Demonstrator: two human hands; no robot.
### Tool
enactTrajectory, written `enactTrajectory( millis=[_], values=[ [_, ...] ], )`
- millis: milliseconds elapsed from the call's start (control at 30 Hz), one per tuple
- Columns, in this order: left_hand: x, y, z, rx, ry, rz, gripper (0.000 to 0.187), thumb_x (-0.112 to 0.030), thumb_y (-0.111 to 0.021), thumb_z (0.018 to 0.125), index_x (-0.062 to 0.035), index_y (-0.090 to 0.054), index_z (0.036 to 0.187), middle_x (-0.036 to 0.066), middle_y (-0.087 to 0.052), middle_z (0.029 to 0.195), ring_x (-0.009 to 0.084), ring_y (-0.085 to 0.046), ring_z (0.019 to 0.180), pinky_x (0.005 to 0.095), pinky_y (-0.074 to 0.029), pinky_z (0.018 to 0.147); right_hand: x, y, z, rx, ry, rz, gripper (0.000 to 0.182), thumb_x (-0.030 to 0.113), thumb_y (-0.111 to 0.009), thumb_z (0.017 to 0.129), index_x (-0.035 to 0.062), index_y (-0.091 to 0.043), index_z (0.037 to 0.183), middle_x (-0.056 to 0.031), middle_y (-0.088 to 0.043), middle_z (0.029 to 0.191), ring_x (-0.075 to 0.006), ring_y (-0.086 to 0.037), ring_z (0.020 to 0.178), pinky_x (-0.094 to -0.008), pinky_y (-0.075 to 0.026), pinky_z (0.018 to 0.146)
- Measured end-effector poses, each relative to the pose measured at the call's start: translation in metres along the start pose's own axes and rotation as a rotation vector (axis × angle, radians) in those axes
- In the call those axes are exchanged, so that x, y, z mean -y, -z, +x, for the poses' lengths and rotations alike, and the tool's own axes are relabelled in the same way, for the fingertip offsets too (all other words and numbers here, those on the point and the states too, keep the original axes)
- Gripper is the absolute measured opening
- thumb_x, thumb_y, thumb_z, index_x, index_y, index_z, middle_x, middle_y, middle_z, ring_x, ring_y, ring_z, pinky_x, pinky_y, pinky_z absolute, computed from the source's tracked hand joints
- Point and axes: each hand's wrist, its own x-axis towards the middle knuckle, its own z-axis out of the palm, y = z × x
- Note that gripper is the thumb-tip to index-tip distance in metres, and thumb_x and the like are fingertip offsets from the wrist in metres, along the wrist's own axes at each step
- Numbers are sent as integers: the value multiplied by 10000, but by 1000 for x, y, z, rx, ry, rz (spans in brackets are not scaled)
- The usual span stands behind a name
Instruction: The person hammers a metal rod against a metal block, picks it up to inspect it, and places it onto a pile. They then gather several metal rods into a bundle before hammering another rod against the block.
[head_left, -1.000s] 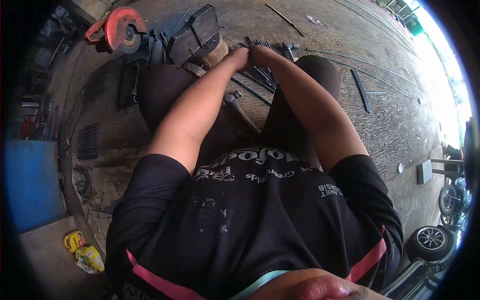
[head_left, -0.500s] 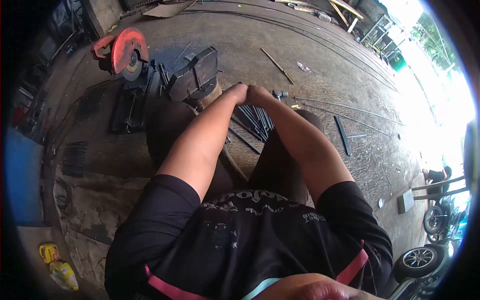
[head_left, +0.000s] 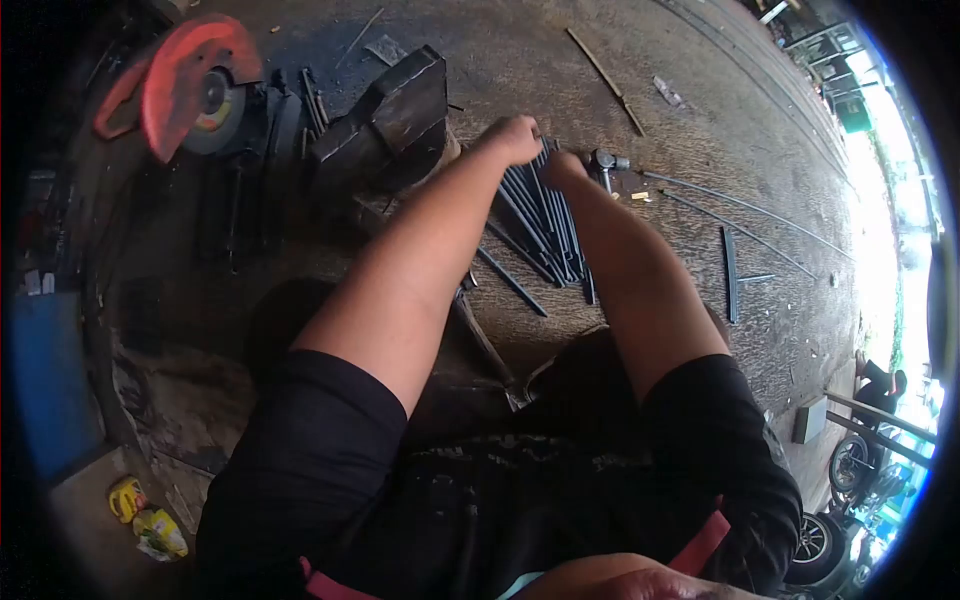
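Both arms are stretched out in front, over a loose bunch of dark metal rods (head_left: 548,222) lying on the floor (head_left: 775,320). The rods fan out a bit toward the person, with the far ends up by the hands. Left hand (head_left: 517,140) is right at the far end of the bunch, fingers curled over. Can't tell if that grip is pinching a rod or just bunched up, since the back of the hand covers it. Right hand (head_left: 564,170) is just beside it, also at the far end of the rods, and the two hands are slightly apart. Its grip is mostly hidden too, so I honestly can't say whether it's pressed together or holding anything.

Just beyond the right hand there's a hammer (head_left: 604,162), head showing. A wooden handle (head_left: 484,345) lies nearer the body, partly below the left forearm. Off to the left sits a chunky dark metal block (head_left: 385,115) on a wooden stump (head_left: 436,160), and further left is a red cut-off saw (head_left: 205,85) with its disc showing. Over on the right, two long thin rods (head_left: 745,206) run across the floor, with a short dark bar (head_left: 729,275) near them.
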Motion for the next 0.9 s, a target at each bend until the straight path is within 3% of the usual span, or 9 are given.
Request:
enactTrajectory(
  millis=[233, 300, 500, 567, 600, 733, 800, 833, 900],
  values=[
    [71, -94, 0, -35, 305, -108, 179, -220, -598, 808, -87, -626, 924, 166, -668, 963, 369, -626, 926, 468, -491, 798, 44, -80, 4, 323, -155, 275, 525, 395, -553, 869, 73, -518, 1283, -165, -605, 1238, -322, -603, 1122, -435, -494, 922],
    [76, -100, -5, 1, 356, -84, 184, -223, -611, 806, -76, -611, 918, 165, -658, 981, 361, -619, 961, 472, -489, 818, 38, -131, 24, 103, -37, 165, 424, 349, -504, 901, 79, -571, 1220, -151, -624, 1211, -320, -622, 1092, -420, -518, 887],
    [74, -106, -2, -80, 454, -87, 239, -238, -646, 797, -65, -590, 952, 170, -641, 1029, 358, -607, 1014, 464, -490, 853, 10, -116, 43, 151, 395, -12, 243, 203, -537, 886, 36, -633, 1034, -167, -686, 1003, -308, -684, 907, -424, -550, 774],
    [73, -110, -2, -157, 693, -167, 310, -255, -636, 811, -30, -572, 1014, 196, -639, 1045, 359, -609, 1031, 451, -490, 883, -1, -126, 49, 302, 266, 99, 262, 214, -537, 893, 4, -628, 1020, -193, -690, 877, -287, -697, 821, -398, -569, 700],
    [73, -110, -3, -123, 725, -168, 385, -297, -612, 831, 1, -554, 1068, 227, -627, 1102, 366, -595, 1080, 448, -480, 919, 7, -74, 15, 400, 94, 526, 301, 241, -532, 909, -23, -617, 1026, -190, -673, 753, -253, -701, 752, -367, -579, 616],
    [72, -86, -8, 92, 520, -229, 468, -338, -554, 882, 31, -563, 1170, 271, -585, 1198, 386, -560, 1144, 458, -449, 967, 7, -77, 6, 411, 7, 987, 273, 182, -584, 897, 16, -595, 1113, -107, -662, 878, -189, -664, 706, -357, -603, 590],
    [41, -56, -28, 0, 498, -187, 473, -352, -560, 893, 35, -583, 1164, 257, -603, 1176, 392, -572, 1123, 454, -449, 969, -1, -111, 19, -13, 719, 694, 253, 134, -581, 882, 4, -588, 1100, -178, -666, 904, -266, -689, 689, -391, -617, 564],
    [42, -51, -31, -8, 485, -148, 477, -382, -580, 887, 22, -605, 1140, 242, -611, 1171, 378, -576, 1124, 441, -453, 967, 37, -43, -29, 320, 104, 1020, 212, 136, -565, 893, 31, -607, 1072, -135, -677, 842, -264, -684, 672, -401, -608, 575],
    [38, -29, -47, -73, 434, -74, 402, -396, -595, 884, -30, -659, 1040, 203, -663, 1075, 348, -622, 1045, 432, -475, 904, 58, -5, -65, 358, 54, 1011, 187, 151, -563, 896, 49, -629, 1038, -125, -690, 834, -262, -687, 680, -410, -602, 587]
  ],
)
